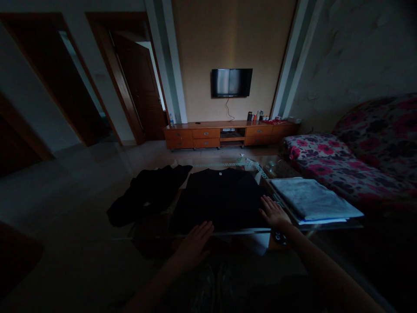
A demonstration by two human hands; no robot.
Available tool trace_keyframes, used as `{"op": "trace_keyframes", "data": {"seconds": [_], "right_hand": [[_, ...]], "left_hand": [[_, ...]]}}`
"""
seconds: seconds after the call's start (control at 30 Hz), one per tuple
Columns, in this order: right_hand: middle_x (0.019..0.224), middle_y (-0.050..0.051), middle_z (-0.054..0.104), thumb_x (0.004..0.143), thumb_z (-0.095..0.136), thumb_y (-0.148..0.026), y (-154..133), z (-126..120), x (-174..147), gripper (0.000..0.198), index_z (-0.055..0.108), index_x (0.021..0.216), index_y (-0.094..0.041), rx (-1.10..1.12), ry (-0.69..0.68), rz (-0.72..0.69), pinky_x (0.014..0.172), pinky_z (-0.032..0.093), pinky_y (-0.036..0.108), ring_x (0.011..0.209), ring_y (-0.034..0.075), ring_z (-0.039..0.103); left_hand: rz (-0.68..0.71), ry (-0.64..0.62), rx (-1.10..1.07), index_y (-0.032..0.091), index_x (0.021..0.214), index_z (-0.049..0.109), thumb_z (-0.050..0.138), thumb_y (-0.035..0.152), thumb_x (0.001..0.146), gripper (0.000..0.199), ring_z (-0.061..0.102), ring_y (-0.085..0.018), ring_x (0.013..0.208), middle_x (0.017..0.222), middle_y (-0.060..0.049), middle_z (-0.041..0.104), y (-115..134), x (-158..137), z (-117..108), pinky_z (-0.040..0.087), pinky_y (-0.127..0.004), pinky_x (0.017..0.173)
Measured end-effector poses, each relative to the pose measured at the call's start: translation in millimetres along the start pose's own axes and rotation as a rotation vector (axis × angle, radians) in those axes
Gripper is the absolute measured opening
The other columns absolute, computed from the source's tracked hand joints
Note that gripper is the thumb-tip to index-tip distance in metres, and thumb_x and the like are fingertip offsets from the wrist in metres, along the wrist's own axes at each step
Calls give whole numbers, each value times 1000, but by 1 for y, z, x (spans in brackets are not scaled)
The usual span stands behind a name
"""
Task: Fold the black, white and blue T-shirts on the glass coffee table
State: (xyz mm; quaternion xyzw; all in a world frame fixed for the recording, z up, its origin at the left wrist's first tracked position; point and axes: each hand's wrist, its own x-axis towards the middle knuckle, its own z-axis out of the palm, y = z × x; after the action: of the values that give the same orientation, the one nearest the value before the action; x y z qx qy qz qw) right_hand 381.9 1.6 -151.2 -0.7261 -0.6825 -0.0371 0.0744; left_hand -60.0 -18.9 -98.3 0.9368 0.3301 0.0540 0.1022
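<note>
Head view, dim room. Black shirt laid out flat on glass table, small pale label near its 12 o'clock edge. Left hand, 7 o'clock: flat, gripping nothing, at the near edge. Right hand, 4 o'clock: likewise spread and loose, fingertips over the side edge. Crumpled dark garment at 9; folded grey cloth at 3. Farther out: floral sofa, 2; television, 12.

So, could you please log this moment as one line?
shirt: flat on table | left hand: at near edge | right hand: at right edge | dark garment: left of shirt
</note>
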Motion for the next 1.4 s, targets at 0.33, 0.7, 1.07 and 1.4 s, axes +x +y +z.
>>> {"op": "trace_keyframes", "data": {"seconds": [0.33, 0.7, 1.07, 1.4], "right_hand": [[164, 16, 30, 102, 28, -45, -148, -55, 39, 62, 42, 152, -11, 151, -33, -124, 124, 8, 47, 153, 28, 21], [168, 9, 10, 102, 19, -58, -168, -14, 39, 74, 23, 161, -15, 208, -195, -177, 126, 5, 44, 156, 23, 7], [168, 6, 18, 100, 24, -56, 27, 7, 8, 73, 25, 161, -16, -6, -33, -27, 125, 18, 45, 156, 24, 12], [154, 23, 43, 101, 23, -58, -71, -28, 51, 75, 50, 145, -4, 7, 55, 79, 123, 9, 54, 146, 34, 35]], "left_hand": [[-131, 293, 81, 18, 139, 55, 38, 31, 103, 43, 46, -26, 138, 148, -11, 53, 5, 111, -12, 36, -44, 115], [-294, 131, 103, 19, 158, 32, 29, 48, 102, 63, 23, -24, 154, 166, -6, 28, -22, 124, 25, 21, -46, 125], [-492, 157, 229, 9, 157, 33, 27, 62, 99, 78, 22, -27, 154, 165, -14, 27, -117, 41, 1, 21, -44, 124], [-512, 211, 255, 12, 129, 62, 29, 52, 101, 59, 52, -33, 133, 139, -20, 60, -82, 98, -29, 39, -47, 111]]}}
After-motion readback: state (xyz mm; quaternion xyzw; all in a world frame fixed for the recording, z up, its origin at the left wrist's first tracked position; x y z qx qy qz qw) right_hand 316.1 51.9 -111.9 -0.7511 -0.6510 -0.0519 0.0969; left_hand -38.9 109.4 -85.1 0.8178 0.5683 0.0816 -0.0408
